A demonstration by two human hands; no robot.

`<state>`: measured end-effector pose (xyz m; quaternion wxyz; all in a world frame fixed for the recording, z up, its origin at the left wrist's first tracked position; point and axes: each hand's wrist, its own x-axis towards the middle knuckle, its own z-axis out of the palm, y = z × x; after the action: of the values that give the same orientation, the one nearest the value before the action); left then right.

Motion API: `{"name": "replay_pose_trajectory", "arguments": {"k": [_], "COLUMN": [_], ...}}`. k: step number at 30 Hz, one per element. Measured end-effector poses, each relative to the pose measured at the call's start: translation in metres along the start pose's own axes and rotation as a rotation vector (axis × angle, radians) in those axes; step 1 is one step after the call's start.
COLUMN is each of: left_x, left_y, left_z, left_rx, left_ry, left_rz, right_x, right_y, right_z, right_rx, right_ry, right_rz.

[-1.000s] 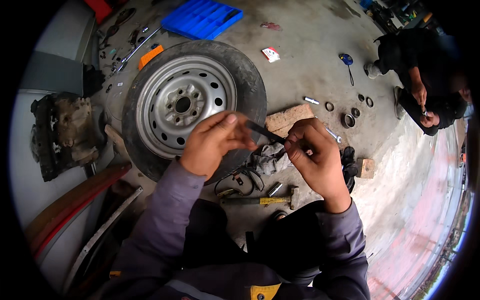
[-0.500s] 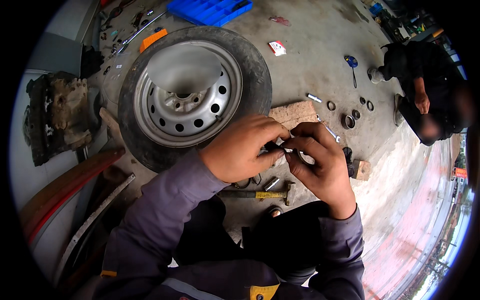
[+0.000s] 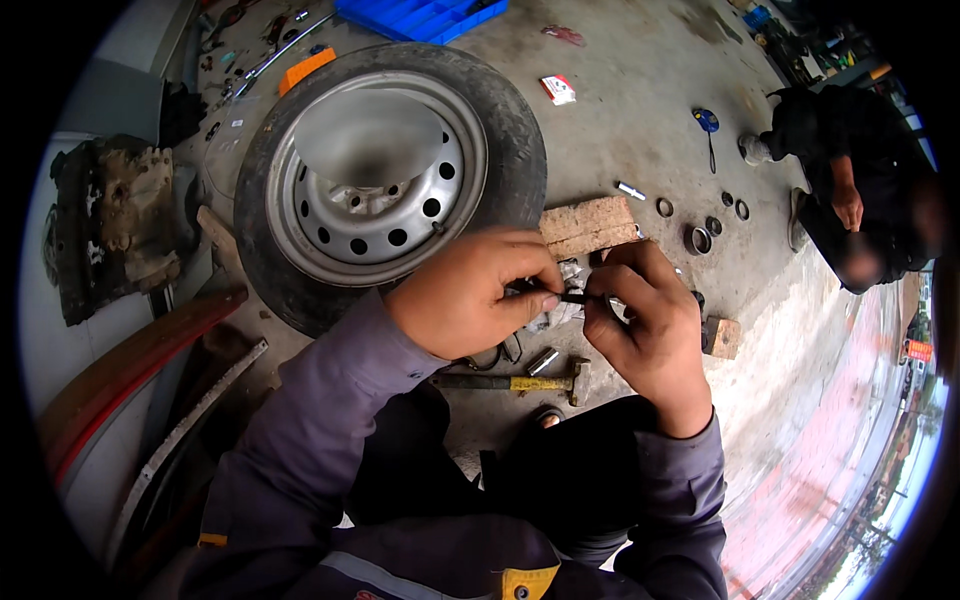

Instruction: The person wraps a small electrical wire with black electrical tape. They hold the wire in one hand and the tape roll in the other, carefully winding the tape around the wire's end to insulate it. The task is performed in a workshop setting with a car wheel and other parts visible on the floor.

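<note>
Above my knees, my left hand [image 3: 478, 297] is closed with thumb and forefinger pinching a small dark thin part [image 3: 574, 298]. The other end of this part reaches the fingertips of my right hand [image 3: 655, 335], which is also closed on it. Fingers hide most of the part, so its kind cannot be made out. On the ground below lie a hammer [image 3: 500, 383] with a yellow and black handle and a shiny metal socket [image 3: 543, 361]. Just beyond my hands is a rough tan block [image 3: 588, 227].
A tyre [image 3: 512, 165] on a silver steel rim lies flat ahead. Metal rings [image 3: 698, 240] and a blue tape measure [image 3: 707, 121] lie to the right. A blue tray [image 3: 415, 22] is at the back. Another person [image 3: 850, 170] crouches at far right; an engine-like casting [image 3: 125, 225] stands left.
My hands have drawn slightly apart, the left one shifting a little left. More of the dark part now shows between them.
</note>
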<state>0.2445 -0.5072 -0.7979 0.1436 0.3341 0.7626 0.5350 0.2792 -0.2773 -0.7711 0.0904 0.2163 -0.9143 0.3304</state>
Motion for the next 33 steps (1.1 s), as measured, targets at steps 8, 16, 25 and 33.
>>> {"name": "replay_pose_trajectory", "arguments": {"k": [8,16,25,33], "left_x": [0.001,0.003,-0.013,-0.033], "left_y": [-0.001,-0.005,-0.003,0.012], "left_z": [-0.011,0.017,0.009,0.023], "left_rx": [-0.325,0.37,-0.198,-0.5], "left_ry": [-0.081,0.101,-0.011,0.289], "left_rz": [0.082,0.189,0.084,-0.116], "right_x": [-0.003,0.001,0.01,0.09], "right_y": [0.001,-0.003,0.01,0.132], "right_z": [-0.002,0.001,0.043,0.144], "right_rx": [-0.066,-0.123,-0.102,-0.137], "right_ry": [-0.039,-0.104,0.124,0.028], "right_rz": [-0.134,-0.087,-0.009,0.098]}}
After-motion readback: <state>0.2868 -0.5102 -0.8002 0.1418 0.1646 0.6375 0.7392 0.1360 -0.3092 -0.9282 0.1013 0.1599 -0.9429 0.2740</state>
